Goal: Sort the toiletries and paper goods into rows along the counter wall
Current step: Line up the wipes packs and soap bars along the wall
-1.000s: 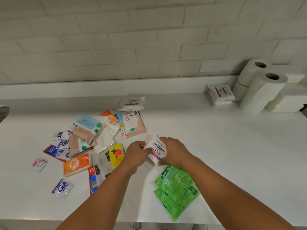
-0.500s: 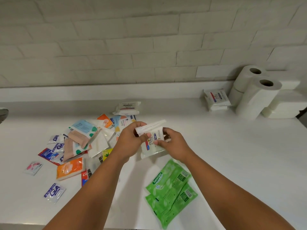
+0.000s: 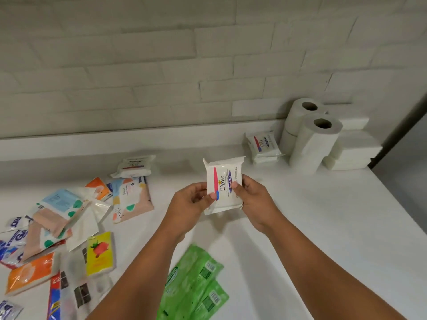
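Note:
A white Dove wipes pack (image 3: 223,184) is held upright above the white counter (image 3: 312,227). My left hand (image 3: 189,204) pinches its lower left edge and my right hand (image 3: 253,199) grips its right side. Two more Dove packs (image 3: 263,146) are stacked by the wall at the right, beside two toilet paper rolls (image 3: 314,139) and stacked white napkin packs (image 3: 353,148). Another white pack (image 3: 135,166) lies near the wall at the centre left.
A loose pile of sachets and tissue packs (image 3: 69,218) covers the left of the counter, including a yellow strawberry pack (image 3: 99,252) and an orange pack (image 3: 30,273). Green wipe packs (image 3: 196,285) lie near the front edge between my arms. The counter's right edge runs diagonally.
Both hands lifted the Dove pack off the counter and carried it up and to the right, turning it upright with its label facing me.

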Action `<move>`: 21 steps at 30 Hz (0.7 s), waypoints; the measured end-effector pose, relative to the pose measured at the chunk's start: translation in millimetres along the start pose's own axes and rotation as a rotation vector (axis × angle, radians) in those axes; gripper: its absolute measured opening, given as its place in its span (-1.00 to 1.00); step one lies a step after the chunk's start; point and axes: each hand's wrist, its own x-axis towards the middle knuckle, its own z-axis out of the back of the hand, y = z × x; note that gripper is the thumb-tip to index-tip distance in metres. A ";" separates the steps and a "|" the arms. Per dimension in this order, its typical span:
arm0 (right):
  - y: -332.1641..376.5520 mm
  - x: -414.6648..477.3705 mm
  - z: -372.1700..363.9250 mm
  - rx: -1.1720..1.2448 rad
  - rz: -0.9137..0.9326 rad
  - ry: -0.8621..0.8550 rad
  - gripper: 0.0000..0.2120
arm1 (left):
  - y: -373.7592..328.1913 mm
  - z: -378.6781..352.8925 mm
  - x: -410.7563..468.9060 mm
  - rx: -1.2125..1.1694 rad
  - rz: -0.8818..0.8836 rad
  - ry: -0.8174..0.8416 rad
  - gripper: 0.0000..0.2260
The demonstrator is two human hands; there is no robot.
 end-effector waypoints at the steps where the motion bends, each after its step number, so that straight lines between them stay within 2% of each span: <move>1: 0.8 0.3 8.1 -0.008 -0.003 -0.008 -0.75 | 4.5 -9.0 2.5 0.001 0.011 0.005 -0.79; 6: -4.2 6.2 55.4 -0.109 -0.032 -0.180 -0.72 | 30.8 -60.2 28.7 0.033 0.081 -0.023 -0.85; 12: -8.5 17.3 99.7 -0.311 -0.030 -0.403 -0.78 | 49.2 -110.7 60.2 0.090 0.180 -0.021 -0.89; 16: -12.1 30.7 125.4 -0.441 -0.048 -0.439 -0.82 | 57.9 -137.1 83.2 0.148 0.230 -0.029 -0.88; 21: -16.0 46.9 146.6 -0.594 -0.102 -0.445 -0.83 | 62.4 -157.4 106.4 0.334 0.211 -0.054 -0.90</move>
